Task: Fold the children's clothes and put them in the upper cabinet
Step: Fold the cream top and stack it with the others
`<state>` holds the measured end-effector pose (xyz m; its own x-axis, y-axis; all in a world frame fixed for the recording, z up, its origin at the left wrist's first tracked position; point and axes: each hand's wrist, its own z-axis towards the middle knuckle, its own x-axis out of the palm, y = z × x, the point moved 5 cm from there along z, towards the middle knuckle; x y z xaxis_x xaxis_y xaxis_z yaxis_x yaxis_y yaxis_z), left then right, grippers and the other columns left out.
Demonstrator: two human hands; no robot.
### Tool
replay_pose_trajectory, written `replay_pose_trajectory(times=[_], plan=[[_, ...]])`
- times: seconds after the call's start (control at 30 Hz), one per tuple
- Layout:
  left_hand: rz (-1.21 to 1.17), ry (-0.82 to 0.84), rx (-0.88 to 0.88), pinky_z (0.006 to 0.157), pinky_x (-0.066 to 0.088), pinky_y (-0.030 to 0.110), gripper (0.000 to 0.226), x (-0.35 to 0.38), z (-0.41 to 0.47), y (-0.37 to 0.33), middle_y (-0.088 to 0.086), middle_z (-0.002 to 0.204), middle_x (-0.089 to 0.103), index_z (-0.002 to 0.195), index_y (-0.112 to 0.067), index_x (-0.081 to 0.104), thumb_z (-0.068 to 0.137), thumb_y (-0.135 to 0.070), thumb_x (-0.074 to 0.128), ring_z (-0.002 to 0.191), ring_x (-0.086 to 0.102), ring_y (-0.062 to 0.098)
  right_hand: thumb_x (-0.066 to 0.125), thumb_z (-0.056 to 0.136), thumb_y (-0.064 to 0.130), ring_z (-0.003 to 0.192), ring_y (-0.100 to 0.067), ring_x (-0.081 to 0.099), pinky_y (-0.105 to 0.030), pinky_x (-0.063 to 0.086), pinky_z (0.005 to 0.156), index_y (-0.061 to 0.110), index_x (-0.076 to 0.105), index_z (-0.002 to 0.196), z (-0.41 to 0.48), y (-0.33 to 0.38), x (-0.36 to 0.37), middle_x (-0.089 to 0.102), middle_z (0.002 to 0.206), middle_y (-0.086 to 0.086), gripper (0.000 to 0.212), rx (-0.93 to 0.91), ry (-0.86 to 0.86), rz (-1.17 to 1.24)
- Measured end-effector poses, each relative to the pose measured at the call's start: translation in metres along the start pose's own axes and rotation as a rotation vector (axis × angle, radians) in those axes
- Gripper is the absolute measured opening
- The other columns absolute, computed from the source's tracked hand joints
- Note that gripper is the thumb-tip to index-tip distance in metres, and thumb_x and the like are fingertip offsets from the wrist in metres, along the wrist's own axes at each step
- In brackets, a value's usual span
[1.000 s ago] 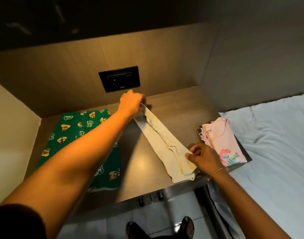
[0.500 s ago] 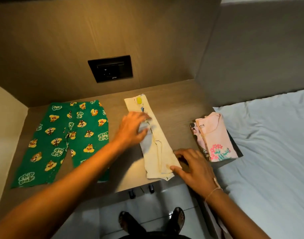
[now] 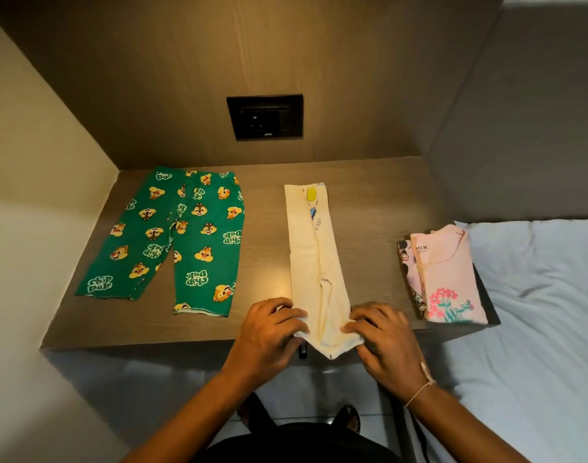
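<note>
Both hands, L point(image 3: 269, 325) & R point(image 3: 382, 335), pinch near corners of cream garment point(image 3: 314, 262) on desk point(image 3: 259, 262).

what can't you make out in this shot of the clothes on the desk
Head view:
- Upper cabinet: outside the frame.
- Cream garment: near corners covered by left hand and right hand.
- Lower item under pink top: mostly covered.
- Cream garment's lettering: too small to read.

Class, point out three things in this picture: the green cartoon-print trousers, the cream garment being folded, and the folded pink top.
green trousers point(image 3: 172, 242), head view, on the crotch seam.
cream garment point(image 3: 314, 259), head view, on the middle of the long strip.
pink top point(image 3: 448, 279), head view, on plain fabric above the flowers.
</note>
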<state>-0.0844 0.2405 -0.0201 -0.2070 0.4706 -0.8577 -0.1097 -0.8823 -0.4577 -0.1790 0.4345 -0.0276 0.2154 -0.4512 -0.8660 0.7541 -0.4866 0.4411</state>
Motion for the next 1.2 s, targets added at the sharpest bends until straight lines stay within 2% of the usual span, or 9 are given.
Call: replay_pose_trajectory(times=[0.13,0.3,0.43,0.63,0.8,0.87,0.97,1.1,1.2], plan=[[-0.383,0.063,-0.254,0.07,0.044,0.021,0.011,-0.03,0.003,-0.001,-0.019,0.082,0.065,0.09,-0.031,0.064,0.086,-0.04,0.059,0.081,0.059,0.004,0.069,0.076,0.019,0.104,-0.005,0.056,-0.032,0.049,0.08,0.029,0.066,0.098,0.014,0.017,-0.035,0.062,0.106,0.018,0.025,0.127,0.045,0.348],[-0.765,0.142,-0.46,0.066,0.056,0.026,0.013,-0.062,0.041,0.012,0.0,0.082,0.074,0.097,-0.017,0.067,0.09,-0.028,0.065,0.077,0.07,0.012,0.07,0.083,0.032,0.091,-0.005,0.065,-0.024,0.054,0.074,0.036,0.057,0.101,0.067,0.022,-0.077,0.068,0.095,0.016,0.023,0.283,0.107,0.55],[-0.639,0.147,-0.601,0.054,0.044,0.016,0.01,-0.067,0.095,0.046,-0.003,0.078,0.069,0.095,-0.016,0.067,0.093,-0.024,0.061,0.064,0.061,0.005,0.072,0.084,0.026,0.081,-0.013,0.063,-0.028,0.05,0.067,0.032,0.06,0.094,0.137,0.004,-0.063,0.068,0.087,0.01,0.016,0.411,0.128,0.403],[-0.493,0.146,-0.725,0.058,0.042,0.03,0.017,-0.043,0.157,0.101,0.008,0.073,0.06,0.088,-0.008,0.066,0.091,-0.024,0.063,0.069,0.053,0.02,0.069,0.085,0.027,0.085,-0.025,0.062,-0.041,0.055,0.08,0.026,0.062,0.107,0.204,-0.03,-0.018,0.069,0.091,-0.005,0.023,0.513,0.123,0.275],[-0.123,0.11,-0.824,0.074,0.046,0.034,0.031,-0.031,0.157,0.119,0.007,0.103,0.063,0.103,-0.018,0.06,0.088,-0.045,0.061,0.091,0.059,0.026,0.063,0.088,0.046,0.118,-0.032,0.055,-0.041,0.047,0.095,0.016,0.046,0.133,0.2,-0.043,-0.004,0.059,0.129,-0.012,0.057,0.681,0.02,0.217],[0.014,0.109,-0.855,0.077,0.046,0.036,0.05,-0.023,0.139,0.12,0.008,0.111,0.061,0.109,-0.017,0.056,0.083,-0.06,0.057,0.098,0.06,0.03,0.058,0.085,0.058,0.116,-0.031,0.056,-0.039,0.047,0.091,0.017,0.053,0.125,0.177,-0.046,-0.001,0.058,0.129,-0.011,0.057,0.781,-0.044,0.204],[0.096,0.116,-0.872,0.08,0.048,0.038,0.066,-0.012,0.122,0.113,0.01,0.118,0.057,0.116,-0.013,0.055,0.077,-0.066,0.057,0.105,0.059,0.032,0.057,0.078,0.068,0.098,-0.026,0.064,-0.036,0.052,0.083,0.022,0.068,0.104,0.152,-0.035,0.015,0.07,0.107,-0.004,0.054,0.805,0.085,0.224],[0.081,0.08,-0.831,0.079,0.049,0.036,0.041,-0.009,0.13,0.095,0.009,0.113,0.057,0.106,-0.015,0.065,0.079,-0.045,0.061,0.102,0.059,0.031,0.066,0.078,0.053,0.095,-0.027,0.064,-0.04,0.055,0.083,0.022,0.074,0.095,0.151,-0.022,0.024,0.073,0.101,-0.005,0.036,0.838,0.046,0.127],[0.024,0.04,-0.855,0.065,0.042,0.029,0.026,-0.011,0.134,0.087,0.007,0.096,0.057,0.085,-0.017,0.066,0.077,-0.041,0.062,0.09,0.06,0.03,0.068,0.078,0.047,0.093,-0.027,0.064,-0.04,0.055,0.082,0.022,0.074,0.092,0.151,-0.019,0.026,0.074,0.097,-0.005,0.029,0.864,0.006,0.116]])
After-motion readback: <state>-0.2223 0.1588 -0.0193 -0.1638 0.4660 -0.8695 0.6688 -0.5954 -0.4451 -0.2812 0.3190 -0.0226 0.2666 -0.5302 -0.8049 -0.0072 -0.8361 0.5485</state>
